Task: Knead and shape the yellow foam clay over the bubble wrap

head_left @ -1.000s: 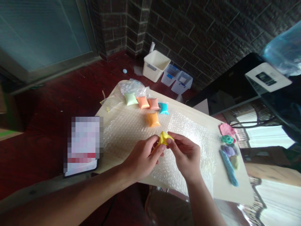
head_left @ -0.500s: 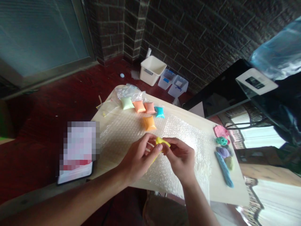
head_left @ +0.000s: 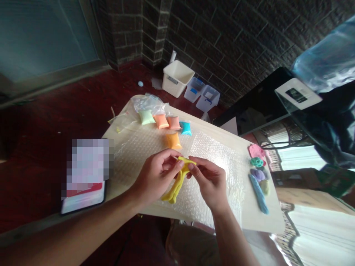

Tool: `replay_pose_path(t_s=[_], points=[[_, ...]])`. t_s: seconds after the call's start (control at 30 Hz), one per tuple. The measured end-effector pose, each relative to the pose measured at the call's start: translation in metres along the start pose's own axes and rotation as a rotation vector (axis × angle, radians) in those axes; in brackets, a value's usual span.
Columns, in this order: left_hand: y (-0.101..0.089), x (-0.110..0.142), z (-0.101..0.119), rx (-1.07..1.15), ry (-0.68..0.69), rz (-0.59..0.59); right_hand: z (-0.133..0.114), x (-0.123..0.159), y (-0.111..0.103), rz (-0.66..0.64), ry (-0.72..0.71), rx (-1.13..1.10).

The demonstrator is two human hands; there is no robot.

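A strip of yellow modelling clay [head_left: 177, 183] is pinched at its upper end between both hands. My left hand [head_left: 158, 173] is closed on the clay's left corner with thumb and fingers. On the other corner, my right hand [head_left: 210, 181] is closed in the same kind of pinch. The top edge is spread flat between the thumbs, and the folded lower part hangs down to the left, over the bubble wrap [head_left: 202, 205]. Just beyond the hands lies an orange packet [head_left: 173, 140].
Pale green [head_left: 146, 117], orange, pink and blue packets [head_left: 186, 128] line the table's far side beside crumpled plastic [head_left: 151, 103]. Several clay pieces, including a blue roll [head_left: 258, 194], lie at the right edge. A tablet [head_left: 83, 199] stands at the left. Bins [head_left: 177, 79] are on the floor.
The yellow clay has turned so its long folded part now shows hanging below the hands. Both hands still pinch its top. The whole view has shifted slightly.
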State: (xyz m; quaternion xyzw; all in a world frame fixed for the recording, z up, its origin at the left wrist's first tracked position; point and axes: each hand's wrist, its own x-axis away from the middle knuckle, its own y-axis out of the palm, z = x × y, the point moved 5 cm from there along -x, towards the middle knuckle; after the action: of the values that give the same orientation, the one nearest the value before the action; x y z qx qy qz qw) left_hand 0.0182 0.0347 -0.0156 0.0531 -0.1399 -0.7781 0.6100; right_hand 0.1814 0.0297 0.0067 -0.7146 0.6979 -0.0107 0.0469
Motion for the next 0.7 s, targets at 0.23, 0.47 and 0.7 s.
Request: replay_pose_path(t_s=[0.23, 0.47, 0.7], points=[[-0.0015, -0.0005, -0.0008, -0.020, -0.024, -0.037, -0.0037, -0.0004, 0.0003, -0.055, -0.029, 0.033], [-0.0010, -0.0017, 0.0002, -0.033, 0.018, 0.004, 0.0000, -0.0020, -0.0007, -0.022, 0.022, -0.019], [0.0008, -0.0020, -0.0017, 0.036, -0.021, -0.021, 0.0017, -0.0022, -0.0028, -0.010, 0.027, 0.021]])
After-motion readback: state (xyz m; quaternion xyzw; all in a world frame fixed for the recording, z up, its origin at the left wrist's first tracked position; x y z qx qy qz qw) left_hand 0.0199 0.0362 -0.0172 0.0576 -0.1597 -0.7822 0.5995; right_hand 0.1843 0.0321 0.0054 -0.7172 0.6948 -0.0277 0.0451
